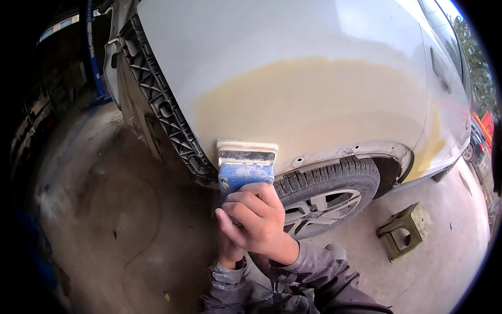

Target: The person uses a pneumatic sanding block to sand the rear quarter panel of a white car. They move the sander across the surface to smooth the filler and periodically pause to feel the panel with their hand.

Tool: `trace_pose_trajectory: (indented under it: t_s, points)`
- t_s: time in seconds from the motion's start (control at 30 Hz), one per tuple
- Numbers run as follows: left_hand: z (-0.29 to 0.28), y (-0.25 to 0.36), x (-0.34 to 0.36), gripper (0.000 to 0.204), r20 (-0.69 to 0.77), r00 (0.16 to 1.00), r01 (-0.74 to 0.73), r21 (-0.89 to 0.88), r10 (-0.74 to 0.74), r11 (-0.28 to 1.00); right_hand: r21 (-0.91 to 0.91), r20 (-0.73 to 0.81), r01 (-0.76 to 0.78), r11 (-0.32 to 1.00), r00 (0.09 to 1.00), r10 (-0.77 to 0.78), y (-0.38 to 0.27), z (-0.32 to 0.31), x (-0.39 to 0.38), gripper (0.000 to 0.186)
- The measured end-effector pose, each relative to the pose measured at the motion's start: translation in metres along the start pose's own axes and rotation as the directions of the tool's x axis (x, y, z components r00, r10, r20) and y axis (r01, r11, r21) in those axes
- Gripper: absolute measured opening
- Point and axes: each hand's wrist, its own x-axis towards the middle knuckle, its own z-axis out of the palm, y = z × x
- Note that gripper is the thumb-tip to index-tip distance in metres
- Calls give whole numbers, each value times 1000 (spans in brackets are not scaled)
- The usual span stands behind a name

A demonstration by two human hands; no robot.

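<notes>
From where I was watching, the right hand (260,217) was curled tight round the blue handle of a sanding block (246,166), fingers wrapped over the top. The left hand (228,250) sat mostly tucked under it, and I couldn't tell whether it was gripping the handle too or just steadying the wrist. The block's pale pad lay flat against the lower edge of the car's panel (293,63), at the bottom of the yellowish filler patch (314,104) and just above the tyre (334,183).

My worry was the block riding so close to the panel's bottom lip. If it tipped over that edge, I'd guess it would dig a groove in the filler or scuff the bare rim by the small holes there. Leaning too hard on one corner looked likely to leave a low spot. The black plastic bracket (162,104) to the left was near enough that a long stroke could clip it.

Hard to make out: the pad's working face was hidden against the panel, so how worn it was, no idea. The left hand's fingers were covered. The fisheye bent the panel, so judging how level the filler sat was hopeless. A green stool (405,230) stood on the concrete floor (104,220), well apart, off to the right.
</notes>
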Motion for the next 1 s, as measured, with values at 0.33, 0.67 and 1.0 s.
trace_pose_trajectory:
  t_s: [0.33, 0.67, 1.0]
  points:
    - [30, 8, 15, 64, 68, 998, 6, -74, -1, 997, -64, -1, -48, 997, 999, 48, 18, -41, -4, 14]
    - [79, 51, 63, 59, 175, 982, -94, 109, 74, 990, -86, -132, -68, 994, 990, 56, 32, -102, 54, 19]
    - [90, 42, 48, 51, 124, 987, -107, 65, 99, 992, -46, -92, -43, 998, 995, 39, 41, -106, 46, 7]
